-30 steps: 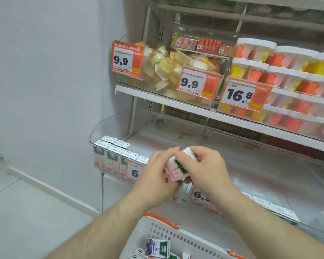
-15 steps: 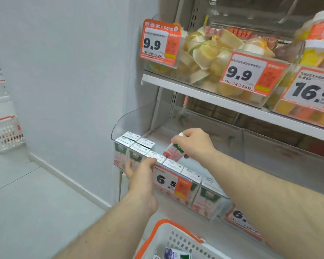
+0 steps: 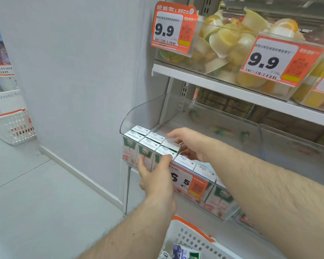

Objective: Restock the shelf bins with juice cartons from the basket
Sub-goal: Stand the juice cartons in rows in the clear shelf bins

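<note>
A clear shelf bin [image 3: 141, 114] holds green-and-white juice cartons [image 3: 146, 146] in rows along its front left. My right hand [image 3: 192, 144] reaches into the bin, its fingers round the far side of a juice carton [image 3: 170, 146] that stands in the second row. My left hand [image 3: 154, 174] lies against the bin's front wall with straight fingers, its thumb on top of the front carton [image 3: 165, 151]. The white basket [image 3: 190, 237] with an orange rim sits below, at the bottom edge, with more cartons [image 3: 185, 252] inside.
An orange 6.5 price tag [image 3: 190, 182] hangs on the bin front. The shelf above [image 3: 204, 79] carries a bin of fruit cups [image 3: 226, 43] with 9.9 tags. A grey wall stands to the left. White baskets [image 3: 13, 126] sit on the floor far left.
My right hand has lowered the carton from above the bin into the second row. My left hand has slid right along the bin front, thumb now on a front carton. The view moved closer.
</note>
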